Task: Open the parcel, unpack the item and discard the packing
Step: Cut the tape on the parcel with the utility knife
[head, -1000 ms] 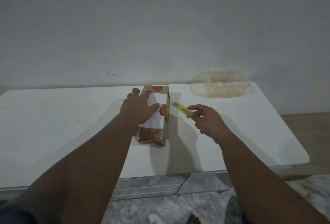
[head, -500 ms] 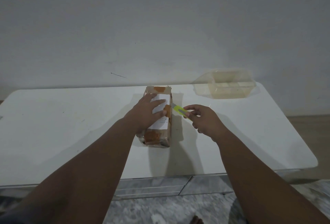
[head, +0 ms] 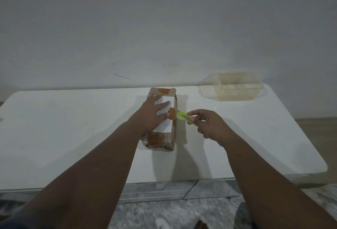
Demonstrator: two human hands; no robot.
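Observation:
A brown cardboard parcel with orange tape patches and a white label lies lengthwise in the middle of the white table. My left hand presses flat on its top, fingers spread over the label. My right hand grips a yellow-green utility knife just right of the parcel. The knife's tip touches the parcel's right upper edge, near an orange tape patch.
A clear plastic compartment container stands at the table's back right corner, against the grey wall. The table's front edge runs below my forearms, with a marbled grey floor beneath. A bare toe shows at the bottom.
My right hand has brought the knife leftward until its tip meets the parcel's right edge. My left hand shifted slightly along the parcel top and still presses on it.

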